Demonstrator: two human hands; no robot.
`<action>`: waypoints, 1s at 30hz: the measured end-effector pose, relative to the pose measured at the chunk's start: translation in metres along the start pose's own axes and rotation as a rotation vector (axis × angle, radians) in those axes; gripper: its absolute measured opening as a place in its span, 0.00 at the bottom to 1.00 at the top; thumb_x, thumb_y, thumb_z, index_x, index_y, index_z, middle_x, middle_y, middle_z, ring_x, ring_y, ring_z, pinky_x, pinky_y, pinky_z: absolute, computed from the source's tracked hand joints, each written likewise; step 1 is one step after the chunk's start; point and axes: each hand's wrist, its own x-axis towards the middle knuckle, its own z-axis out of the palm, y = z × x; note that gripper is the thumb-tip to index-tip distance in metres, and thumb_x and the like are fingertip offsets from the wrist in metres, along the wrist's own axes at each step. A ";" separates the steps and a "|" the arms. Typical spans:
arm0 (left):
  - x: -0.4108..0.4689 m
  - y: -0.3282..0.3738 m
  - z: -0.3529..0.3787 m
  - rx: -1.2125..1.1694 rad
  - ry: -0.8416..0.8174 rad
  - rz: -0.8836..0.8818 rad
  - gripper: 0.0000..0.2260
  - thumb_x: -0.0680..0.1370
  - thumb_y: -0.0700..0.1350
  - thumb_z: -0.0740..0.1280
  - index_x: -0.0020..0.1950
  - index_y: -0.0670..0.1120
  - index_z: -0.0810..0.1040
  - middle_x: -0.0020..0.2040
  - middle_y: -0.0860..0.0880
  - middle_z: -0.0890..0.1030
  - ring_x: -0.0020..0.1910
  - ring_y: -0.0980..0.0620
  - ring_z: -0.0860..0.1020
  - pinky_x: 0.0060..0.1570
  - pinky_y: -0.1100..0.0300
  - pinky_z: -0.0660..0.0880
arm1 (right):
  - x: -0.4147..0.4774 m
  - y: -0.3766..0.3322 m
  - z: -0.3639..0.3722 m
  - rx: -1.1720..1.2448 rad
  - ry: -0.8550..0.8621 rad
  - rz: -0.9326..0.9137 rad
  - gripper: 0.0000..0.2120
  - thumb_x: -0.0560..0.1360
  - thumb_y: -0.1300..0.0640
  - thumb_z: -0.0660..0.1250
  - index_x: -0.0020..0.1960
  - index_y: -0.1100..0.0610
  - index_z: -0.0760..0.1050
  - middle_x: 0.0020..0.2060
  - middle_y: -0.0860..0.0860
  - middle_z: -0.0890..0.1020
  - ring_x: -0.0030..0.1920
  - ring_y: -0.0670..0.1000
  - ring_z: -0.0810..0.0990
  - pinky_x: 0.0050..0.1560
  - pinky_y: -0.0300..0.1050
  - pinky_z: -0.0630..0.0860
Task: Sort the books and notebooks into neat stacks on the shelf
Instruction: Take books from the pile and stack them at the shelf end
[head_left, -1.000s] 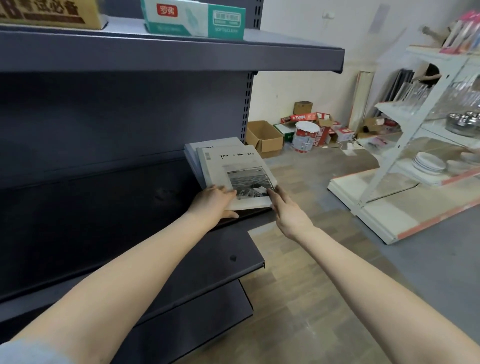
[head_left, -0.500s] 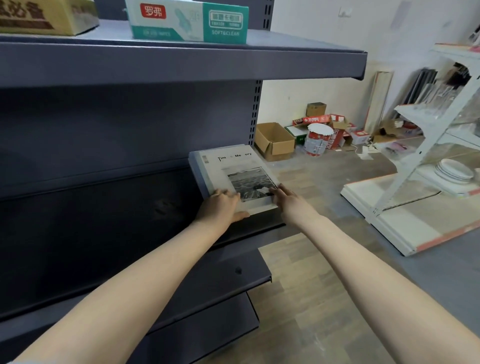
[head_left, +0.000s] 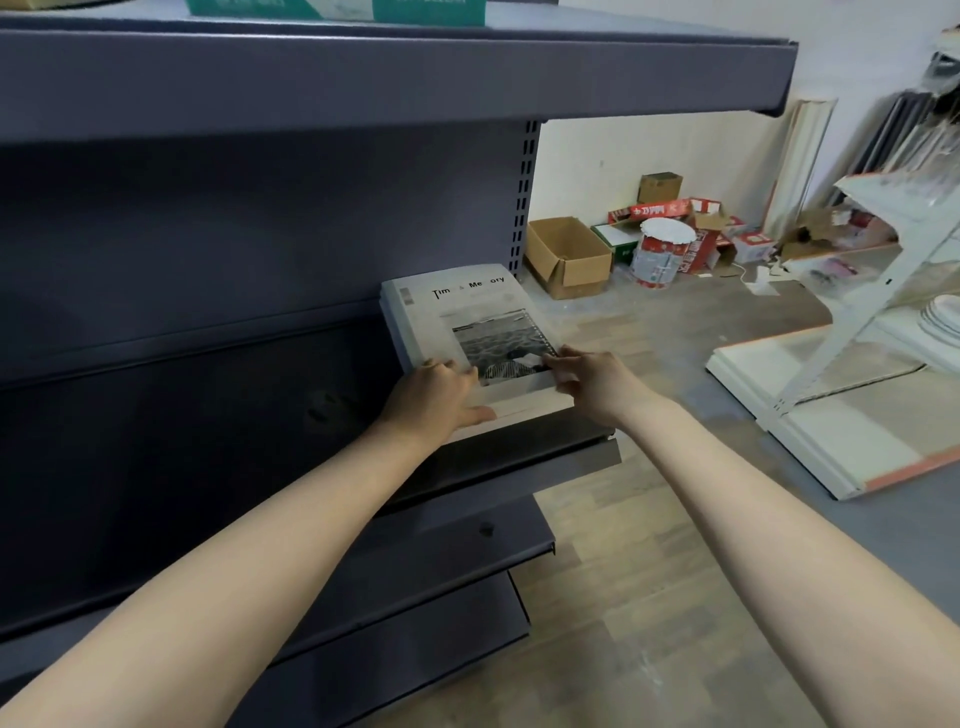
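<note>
Grey-violet metal makes up the shelf (head_left: 519, 452) in front of us, and a stack of books (head_left: 524, 404) lies flat on it at its right end, close to the slotted upright. The top book (head_left: 467, 312) has a white cover with a black title and a black-and-white photograph of water on its lower half. The edges of the books beneath it show along its left side.

Our left hand (head_left: 436, 397) rests on the near left corner of the top book, fingers laid forward over the cover and the thumb stretched out along the near edge; it presses and clasps nothing. Our right hand (head_left: 597, 384) is at the near right corner, its fingers curled over the right edge of the stack of books with the tips on the cover beside the photograph.

Above us runs an upper shelf (head_left: 415, 73) with a teal box (head_left: 415, 6) on it. Past the shelf's end, on the wood-patterned floor, stand an open cardboard box (head_left: 569, 257) and a red-and-white tin (head_left: 660, 254) among smaller cartons. A white rack (head_left: 831, 332) on the right holds white plates (head_left: 943, 322).
</note>
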 end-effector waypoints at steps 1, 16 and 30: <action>0.000 -0.001 0.000 0.007 0.000 0.010 0.29 0.75 0.63 0.61 0.67 0.43 0.72 0.59 0.44 0.77 0.58 0.45 0.76 0.54 0.54 0.74 | 0.000 -0.001 -0.001 -0.006 -0.001 0.001 0.23 0.78 0.66 0.60 0.72 0.52 0.66 0.72 0.56 0.65 0.70 0.55 0.67 0.66 0.42 0.63; -0.005 -0.003 0.011 -0.031 0.097 0.034 0.27 0.75 0.57 0.65 0.64 0.38 0.75 0.58 0.39 0.79 0.58 0.41 0.76 0.52 0.50 0.76 | 0.001 -0.008 -0.006 -0.054 -0.070 0.011 0.22 0.78 0.64 0.61 0.71 0.53 0.67 0.71 0.55 0.66 0.67 0.56 0.70 0.65 0.45 0.67; -0.013 -0.001 0.003 -0.088 -0.165 -0.045 0.30 0.80 0.56 0.58 0.77 0.46 0.53 0.76 0.44 0.56 0.75 0.44 0.52 0.70 0.49 0.58 | -0.017 -0.023 0.009 -0.121 -0.029 0.103 0.33 0.75 0.69 0.57 0.76 0.51 0.56 0.75 0.53 0.56 0.71 0.57 0.64 0.70 0.60 0.61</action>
